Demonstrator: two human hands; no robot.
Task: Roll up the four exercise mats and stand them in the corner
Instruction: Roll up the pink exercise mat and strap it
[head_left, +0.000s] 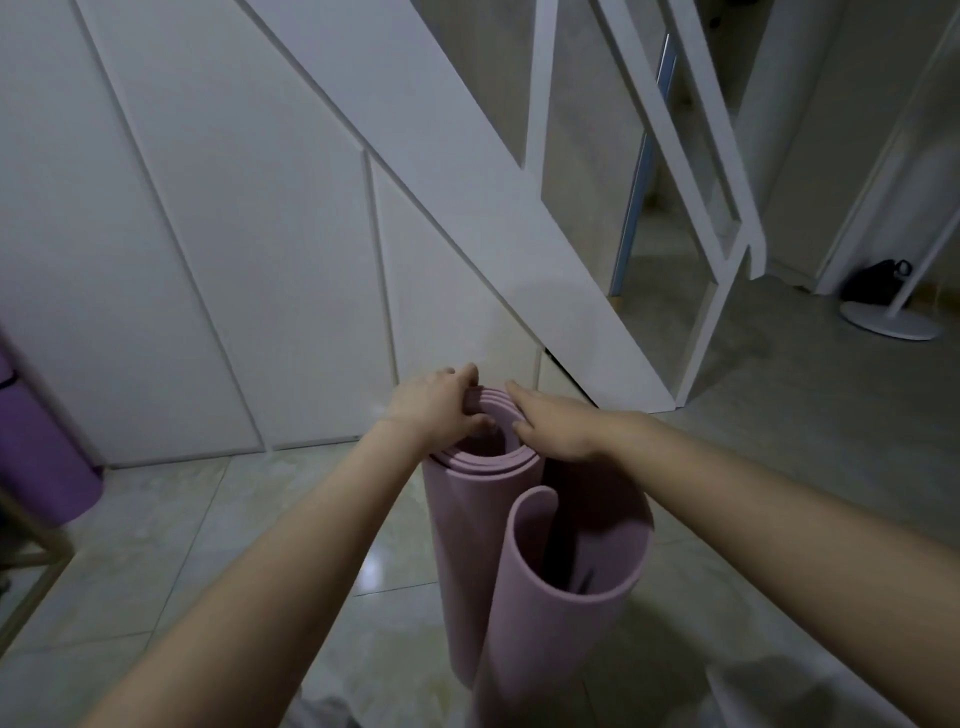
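A pink exercise mat (462, 545) stands upright on the tiled floor, partly rolled, its loose outer end curling open toward me at the lower right. My left hand (434, 402) grips the top rim of the roll, fingers curled over the far edge and thumb inside the core. My right hand (550, 426) lies on the top rim's right side with its fingers stretched flat along the layers. A darker purple rolled mat (36, 447) stands at the far left edge, partly cut off by the frame.
White panelled cupboard doors (208, 234) under a slanted staircase (467, 208) rise just behind the mat. A white lamp base (891, 325) and a dark bag (878, 283) sit at the far right. A wooden frame (31, 566) shows at lower left.
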